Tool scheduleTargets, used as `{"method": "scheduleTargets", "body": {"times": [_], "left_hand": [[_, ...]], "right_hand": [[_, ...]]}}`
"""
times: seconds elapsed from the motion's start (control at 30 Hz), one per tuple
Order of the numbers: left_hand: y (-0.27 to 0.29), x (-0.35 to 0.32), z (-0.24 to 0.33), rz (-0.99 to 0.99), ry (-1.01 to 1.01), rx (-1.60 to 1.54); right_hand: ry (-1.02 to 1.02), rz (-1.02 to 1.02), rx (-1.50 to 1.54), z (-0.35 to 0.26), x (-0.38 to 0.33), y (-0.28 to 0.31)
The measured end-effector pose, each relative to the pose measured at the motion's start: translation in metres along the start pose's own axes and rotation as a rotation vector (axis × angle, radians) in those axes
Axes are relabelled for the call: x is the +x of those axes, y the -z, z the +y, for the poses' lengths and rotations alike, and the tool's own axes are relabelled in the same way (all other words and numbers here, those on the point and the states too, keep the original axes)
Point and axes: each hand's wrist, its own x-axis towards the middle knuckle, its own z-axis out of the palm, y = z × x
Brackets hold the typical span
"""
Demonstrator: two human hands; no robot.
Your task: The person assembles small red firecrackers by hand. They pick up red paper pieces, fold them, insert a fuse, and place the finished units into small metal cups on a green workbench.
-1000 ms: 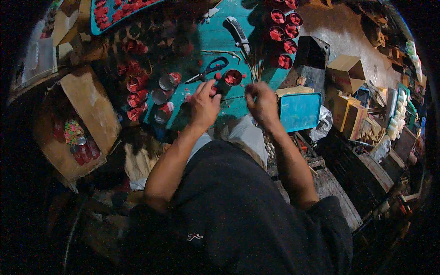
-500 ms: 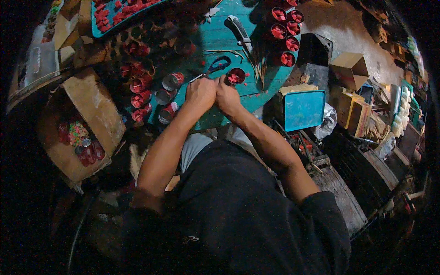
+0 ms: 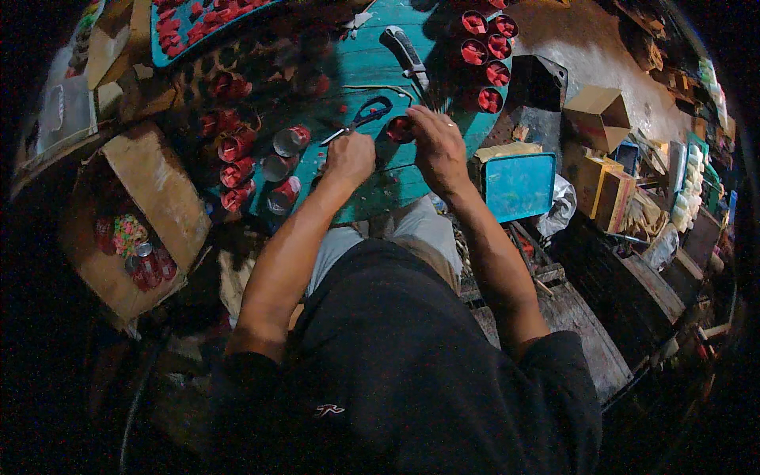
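My left hand is closed in a fist, back upward, at the near part of the turquoise table. What it holds, if anything, is hidden. Just beyond it lies a pair of scissors with dark blue handles, the blades reaching close to my knuckles. My right hand, a ring on one finger, hovers over the table with fingers stretched forward and a little bent. Its fingertips are right beside a small round can with red pieces in it; whether they touch cannot be told. Thin sticks lie partly hidden behind this hand.
A grey-handled utility knife lies further back. Filled cans stand at the right edge, more cans at the left. A blue tray of red pieces is far left. Beside the table are a turquoise tray and a cardboard box.
My right hand has parted from my left and moved right and forward, beside the can and over the sticks. My left hand stays closed in nearly the same place.
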Motion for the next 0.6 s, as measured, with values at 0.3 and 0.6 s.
{"method": "scheduleTargets", "body": {"times": [0.3, 0.6], "left_hand": [[0.070, -0.037, 0.025, 0.348, -0.061, -0.460], [0.039, -0.033, 0.033, 0.545, -0.093, -0.538]], "right_hand": [[-0.348, 0.016, 0.164, 0.032, -0.073, 0.018], [-0.342, 0.009, 0.240, 0.024, -0.046, 0.042]]}}
